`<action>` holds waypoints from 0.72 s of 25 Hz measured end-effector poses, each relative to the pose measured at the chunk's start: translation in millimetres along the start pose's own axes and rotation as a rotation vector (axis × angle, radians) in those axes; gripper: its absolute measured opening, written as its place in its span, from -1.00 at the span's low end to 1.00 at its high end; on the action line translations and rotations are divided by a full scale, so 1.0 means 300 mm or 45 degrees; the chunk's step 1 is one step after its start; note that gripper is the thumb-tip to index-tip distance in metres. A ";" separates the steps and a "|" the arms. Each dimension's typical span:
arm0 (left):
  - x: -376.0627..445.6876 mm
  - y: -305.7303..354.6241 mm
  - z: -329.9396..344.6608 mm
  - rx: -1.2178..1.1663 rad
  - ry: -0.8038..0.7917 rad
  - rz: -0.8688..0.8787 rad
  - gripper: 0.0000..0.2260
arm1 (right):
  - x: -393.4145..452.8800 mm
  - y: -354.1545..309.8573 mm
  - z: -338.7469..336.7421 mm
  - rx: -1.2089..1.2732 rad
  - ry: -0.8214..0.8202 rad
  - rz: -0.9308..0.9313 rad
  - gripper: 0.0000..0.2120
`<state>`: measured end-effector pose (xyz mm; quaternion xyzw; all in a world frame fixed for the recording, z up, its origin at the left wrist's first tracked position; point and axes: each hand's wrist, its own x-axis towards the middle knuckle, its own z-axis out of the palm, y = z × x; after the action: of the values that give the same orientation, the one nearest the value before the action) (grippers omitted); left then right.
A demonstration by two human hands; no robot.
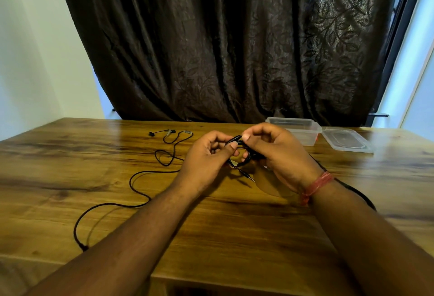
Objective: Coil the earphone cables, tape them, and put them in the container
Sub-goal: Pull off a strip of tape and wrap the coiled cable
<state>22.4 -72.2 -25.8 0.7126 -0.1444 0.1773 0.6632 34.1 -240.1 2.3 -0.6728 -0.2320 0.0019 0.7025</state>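
Wooden table (234,225), hands' grip hiding coiled cable (237,154)

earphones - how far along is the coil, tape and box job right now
Done: one set looks coiled. In hand: the coiled earphone cable is held between the left hand and right hand, jack hanging below; no tape visible on it. Left: the second earphone cable lies uncoiled on the table, and the container stands open beside its lid, nothing visible inside.
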 end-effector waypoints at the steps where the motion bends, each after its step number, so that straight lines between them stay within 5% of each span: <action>1: -0.001 0.002 0.000 0.016 0.011 0.000 -0.93 | 0.000 0.002 0.001 -0.061 -0.013 -0.034 -0.86; 11: -0.003 0.008 0.002 -0.070 -0.034 -0.100 -0.91 | 0.019 0.026 -0.021 -0.567 0.141 -0.251 -0.84; 18: -0.008 0.008 0.002 -0.103 -0.103 -0.094 -0.95 | 0.016 0.030 -0.016 -0.642 0.058 -0.210 -0.85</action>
<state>19.3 -73.2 -24.7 0.6966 -0.1518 0.1177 0.6913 42.7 -242.2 -4.6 -0.8052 -0.2633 -0.1286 0.5155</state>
